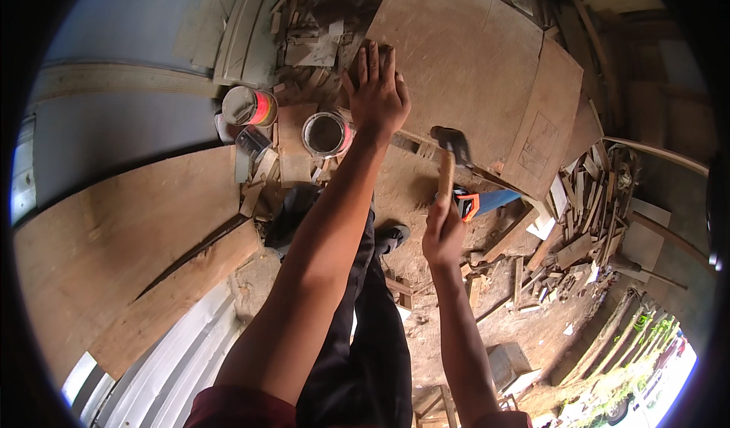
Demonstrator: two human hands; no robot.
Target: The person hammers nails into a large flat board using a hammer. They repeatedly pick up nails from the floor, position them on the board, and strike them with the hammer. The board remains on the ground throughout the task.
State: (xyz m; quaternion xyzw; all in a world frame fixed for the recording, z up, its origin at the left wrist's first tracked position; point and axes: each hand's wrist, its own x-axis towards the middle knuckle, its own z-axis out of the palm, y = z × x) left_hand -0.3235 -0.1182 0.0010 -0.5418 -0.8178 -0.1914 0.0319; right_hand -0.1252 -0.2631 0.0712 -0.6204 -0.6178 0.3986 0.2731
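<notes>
My left hand [378, 93] lies with its fingers stretched out on the near left edge of a plywood panel [456, 59]. My right hand [444, 234] is closed around the wooden handle of a claw hammer [447, 171]. Its dark metal head is up by the panel's near edge; whether it touches the wood I cannot tell. Just beyond my right hand, partly hidden by it, shows a hand saw [470, 204] with an orange and black handle and a bluish blade reaching under the panel.
Two open cans stand left of my left arm: one can [249, 107] farther left, another can [327, 136] nearer. Wood offcuts [585, 207] are heaped at the right. Large plywood sheets [129, 238] lean at the left. My shoe [391, 238] is on the dirt floor.
</notes>
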